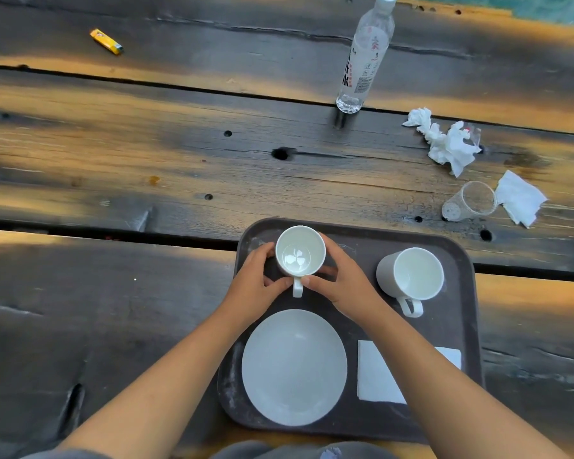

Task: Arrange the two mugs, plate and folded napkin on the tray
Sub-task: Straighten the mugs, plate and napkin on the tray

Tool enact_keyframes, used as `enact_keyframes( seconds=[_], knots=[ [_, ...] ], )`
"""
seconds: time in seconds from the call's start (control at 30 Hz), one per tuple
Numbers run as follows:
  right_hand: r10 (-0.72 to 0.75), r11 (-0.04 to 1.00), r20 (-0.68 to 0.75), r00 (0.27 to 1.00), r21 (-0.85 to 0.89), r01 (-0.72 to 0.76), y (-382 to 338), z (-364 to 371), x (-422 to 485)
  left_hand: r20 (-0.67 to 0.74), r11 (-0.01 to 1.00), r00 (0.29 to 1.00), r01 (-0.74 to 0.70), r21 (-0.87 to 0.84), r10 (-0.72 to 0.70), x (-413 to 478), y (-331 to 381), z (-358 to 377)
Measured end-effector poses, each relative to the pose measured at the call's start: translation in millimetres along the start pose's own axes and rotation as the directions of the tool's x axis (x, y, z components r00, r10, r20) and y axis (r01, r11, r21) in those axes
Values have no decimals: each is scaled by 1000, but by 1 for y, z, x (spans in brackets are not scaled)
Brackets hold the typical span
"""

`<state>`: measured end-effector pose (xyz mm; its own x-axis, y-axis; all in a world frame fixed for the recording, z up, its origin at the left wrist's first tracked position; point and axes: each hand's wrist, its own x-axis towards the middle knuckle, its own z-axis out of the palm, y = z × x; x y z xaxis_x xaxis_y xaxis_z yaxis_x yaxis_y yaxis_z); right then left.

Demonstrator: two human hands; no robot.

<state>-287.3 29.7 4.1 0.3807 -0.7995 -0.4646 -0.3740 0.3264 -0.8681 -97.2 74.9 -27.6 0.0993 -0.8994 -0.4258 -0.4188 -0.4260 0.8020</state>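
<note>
A dark brown tray [458, 329] lies on the wooden table. At its far left corner stands a white mug [300, 251], handle toward me. My left hand [257, 286] and my right hand [342, 281] wrap around its sides. A second white mug [411, 273] stands upright at the tray's far right, handle toward me. A white plate [294, 367] fills the near left of the tray. The folded white napkin [375, 372] lies to the plate's right, partly hidden under my right forearm.
Beyond the tray stands a clear water bottle [365, 58]. At the right lie a crumpled tissue [444, 144], a tipped clear plastic cup [471, 202] and another tissue [519, 197]. A yellow lighter [106, 42] lies at the far left.
</note>
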Motion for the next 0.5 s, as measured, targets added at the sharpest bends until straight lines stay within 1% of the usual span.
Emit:
enact_keyframes(
  seconds=[0.13, 0.27, 0.4, 0.43, 0.5],
  knots=[
    [38, 999, -41, 998, 8, -38, 1, 3, -7, -11, 995, 998, 69, 76, -68, -6, 1, -4],
    [70, 995, -94, 993, -70, -77, 3, 4, -25, -37, 982, 992, 122, 145, -118, -25, 7, -8],
    [93, 980, -107, 990, -163, -110, 10, -2, -48, -35, 953, 994, 105, 286, -99, -48, 14, 4],
    [96, 979, -101, 990, -171, -113, 12, -5, -56, -49, 948, 995, 102, 302, -91, -54, 17, 10],
    [111, 977, -86, 990, -175, -125, 17, -9, -66, -110, 959, 987, 140, 248, -115, -62, 19, 21]
  ],
)
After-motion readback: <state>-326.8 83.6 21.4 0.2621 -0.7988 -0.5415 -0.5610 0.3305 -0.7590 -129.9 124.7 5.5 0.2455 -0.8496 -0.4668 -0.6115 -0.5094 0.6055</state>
